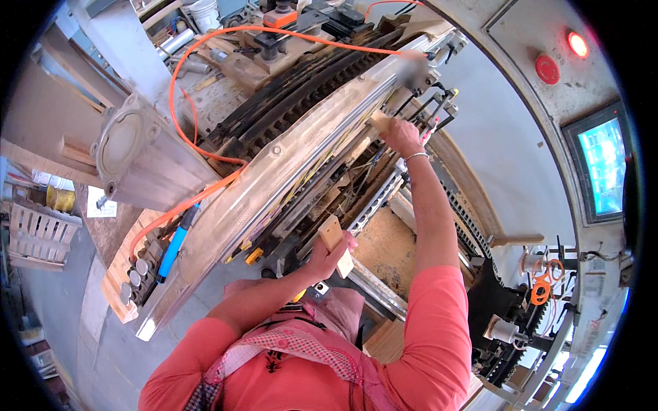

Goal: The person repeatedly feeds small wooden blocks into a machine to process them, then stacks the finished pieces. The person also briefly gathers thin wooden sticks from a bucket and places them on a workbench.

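My left hand (322, 263), low in front of my body, is closed around a small pale wooden block (330, 231) with a small dark spot near its top. Pale wood also shows below the fingers; whether it is the same block or a second one I cannot tell. My right hand (403, 138) reaches far forward over the machine, its fingers pinching a small wooden piece (379, 121). That piece is beside the metal clamps and rods (439, 103) at the far end of the machine's long beam (274, 152).
An orange air hose (171, 89) loops over the beam from a blue cylinder (177, 245). Right of my arm are a sawdust-covered bed (384, 250) and a chain track (459, 205). A control panel with a red button (547, 69) and a lit screen (603, 164) stands far right.
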Demonstrator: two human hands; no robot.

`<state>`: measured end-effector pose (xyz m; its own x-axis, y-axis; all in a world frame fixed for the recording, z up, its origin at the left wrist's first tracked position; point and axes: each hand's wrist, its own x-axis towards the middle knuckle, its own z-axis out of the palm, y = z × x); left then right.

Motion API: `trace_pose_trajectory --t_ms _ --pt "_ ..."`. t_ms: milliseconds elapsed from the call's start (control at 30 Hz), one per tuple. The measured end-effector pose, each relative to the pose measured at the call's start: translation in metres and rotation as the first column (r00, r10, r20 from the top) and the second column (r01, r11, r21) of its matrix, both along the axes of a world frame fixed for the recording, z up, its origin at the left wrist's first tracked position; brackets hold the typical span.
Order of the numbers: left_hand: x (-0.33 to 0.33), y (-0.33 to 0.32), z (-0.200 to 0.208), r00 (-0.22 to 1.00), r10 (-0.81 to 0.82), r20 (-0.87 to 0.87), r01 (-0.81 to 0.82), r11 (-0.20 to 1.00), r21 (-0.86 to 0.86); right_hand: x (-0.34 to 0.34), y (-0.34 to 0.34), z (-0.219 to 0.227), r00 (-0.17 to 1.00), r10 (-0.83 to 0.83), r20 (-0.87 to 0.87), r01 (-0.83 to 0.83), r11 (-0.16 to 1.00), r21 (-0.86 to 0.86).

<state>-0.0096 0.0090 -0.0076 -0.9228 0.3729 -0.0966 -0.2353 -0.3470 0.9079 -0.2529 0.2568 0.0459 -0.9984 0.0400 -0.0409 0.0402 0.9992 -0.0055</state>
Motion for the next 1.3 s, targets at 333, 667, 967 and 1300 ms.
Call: trace_pose_trajectory --t_ms 333,667,967,1300 --pt "0.002 -0.001 0.0 0.999 -0.014 0.036 0.011 0.997 0.07 0.0 0.006 -0.002 0.999 0.047 0.005 -0.047 0.999 0.002" --pt "-0.001 -0.005 0.011 0.999 -0.04 0.031 0.039 0.999 0.03 -0.002 0.007 -0.007 0.996 0.087 -0.013 -0.087 0.996 -0.002" --pt "0.0 -0.003 0.01 1.0 -0.026 0.015 0.027 1.0 -0.011 -0.007 0.012 -0.017 0.996 0.091 -0.024 -0.09 0.996 0.021" --pt "0.0 -0.003 0.007 1.0 -0.026 0.015 0.026 1.0 -0.018 -0.008 0.009 -0.013 0.998 0.057 -0.009 -0.057 0.998 -0.035"
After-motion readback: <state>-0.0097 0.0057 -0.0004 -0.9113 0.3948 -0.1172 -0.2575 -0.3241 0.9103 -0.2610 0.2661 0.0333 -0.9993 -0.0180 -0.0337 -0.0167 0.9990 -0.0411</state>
